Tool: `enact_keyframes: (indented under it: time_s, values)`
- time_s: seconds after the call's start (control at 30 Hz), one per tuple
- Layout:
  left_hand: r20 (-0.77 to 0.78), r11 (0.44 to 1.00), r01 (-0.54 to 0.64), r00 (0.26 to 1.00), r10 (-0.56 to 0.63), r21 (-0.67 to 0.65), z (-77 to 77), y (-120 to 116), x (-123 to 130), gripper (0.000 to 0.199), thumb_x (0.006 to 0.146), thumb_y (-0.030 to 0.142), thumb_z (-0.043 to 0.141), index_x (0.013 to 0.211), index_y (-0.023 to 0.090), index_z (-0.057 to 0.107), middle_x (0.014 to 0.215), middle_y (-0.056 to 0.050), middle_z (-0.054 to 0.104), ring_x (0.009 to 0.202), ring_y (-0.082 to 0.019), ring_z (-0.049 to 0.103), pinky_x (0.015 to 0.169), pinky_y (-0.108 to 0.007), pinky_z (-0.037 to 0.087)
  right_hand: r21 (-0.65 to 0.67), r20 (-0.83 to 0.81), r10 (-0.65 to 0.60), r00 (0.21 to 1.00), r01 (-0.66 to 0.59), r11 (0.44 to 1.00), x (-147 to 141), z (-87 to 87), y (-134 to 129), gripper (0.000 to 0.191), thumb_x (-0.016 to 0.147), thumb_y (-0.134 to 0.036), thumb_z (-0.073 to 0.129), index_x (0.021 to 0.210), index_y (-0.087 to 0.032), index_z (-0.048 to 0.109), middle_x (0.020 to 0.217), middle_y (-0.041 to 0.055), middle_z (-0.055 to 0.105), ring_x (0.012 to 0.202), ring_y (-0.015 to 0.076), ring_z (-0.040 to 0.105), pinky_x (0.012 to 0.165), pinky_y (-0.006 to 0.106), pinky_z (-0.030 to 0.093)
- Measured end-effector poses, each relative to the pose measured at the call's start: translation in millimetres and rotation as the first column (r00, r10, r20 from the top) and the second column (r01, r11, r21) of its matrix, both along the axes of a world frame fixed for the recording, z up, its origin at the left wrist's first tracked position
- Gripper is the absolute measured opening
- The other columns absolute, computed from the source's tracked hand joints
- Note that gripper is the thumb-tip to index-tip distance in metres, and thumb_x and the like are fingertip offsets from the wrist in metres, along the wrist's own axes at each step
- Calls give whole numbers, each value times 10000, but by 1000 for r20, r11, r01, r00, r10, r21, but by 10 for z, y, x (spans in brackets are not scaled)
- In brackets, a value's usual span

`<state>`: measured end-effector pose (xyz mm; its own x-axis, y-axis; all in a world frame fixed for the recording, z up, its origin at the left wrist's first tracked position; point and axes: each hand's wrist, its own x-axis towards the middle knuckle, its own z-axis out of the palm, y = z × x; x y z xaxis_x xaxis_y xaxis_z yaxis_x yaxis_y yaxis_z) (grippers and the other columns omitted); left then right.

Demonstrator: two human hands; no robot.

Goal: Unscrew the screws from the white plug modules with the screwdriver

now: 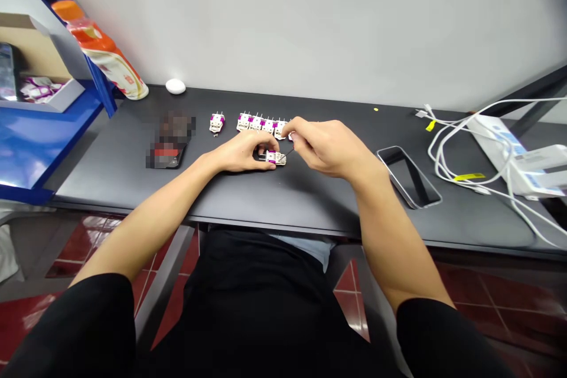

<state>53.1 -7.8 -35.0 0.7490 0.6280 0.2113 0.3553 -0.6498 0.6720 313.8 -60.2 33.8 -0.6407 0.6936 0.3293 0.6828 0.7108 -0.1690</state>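
On the matt black tabletop [248, 198], at the centre of the frame, we have a small white-and-purple plastic module [275, 157] with metal prongs pointing left. Our left hand [244, 151] pinches it between thumb and fingers. Our right hand [325, 144], just beside it on the right, is closed around a thin, dark metal tool [289, 152], its tip slanting down to the module's right end. Just above our hands, we see a row of similar white-and-purple modules [267, 125], prongs upward, partly hidden by the right hand. One lone white-and-purple module [217, 123] lies left of that row. Right of centre rests a dark-screened smartphone [410, 177]; looped white cables [437, 159] lie farther right. An orange-capped plastic bottle [108, 56] stands at upper left.
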Motion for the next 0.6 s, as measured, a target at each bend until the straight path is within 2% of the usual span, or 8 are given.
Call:
enact_keyframes:
  time_s: [0.27,0.47,0.6]
  values:
    - [31,1000,24,999,-24,-2,18,-6,5,303,923,435,859,1115,207,801,928,-32,729,823,-191,609,789,-316,490,-10,-44,24,999,-24,1000,4,0,-11,261,1008,-182,506,1181,-231,695,873,39,766,674,210,596,673,330,393]
    - [21,1000,14,1000,-14,-4,14,-4,1,327,918,447,864,1127,202,809,918,-34,717,818,-193,612,788,-320,496,-33,-4,0,1000,0,999,7,14,-14,246,1086,-245,452,1149,-245,690,733,-3,696,575,205,502,624,335,332]
    - [20,1000,10,1000,-10,1,7,-3,1,316,915,437,865,1122,205,810,906,-28,712,810,-193,611,788,-319,496,-16,-26,14,1000,-15,1000,3,-8,-4,275,1052,-194,469,1178,-243,708,870,35,771,681,218,609,673,336,383]
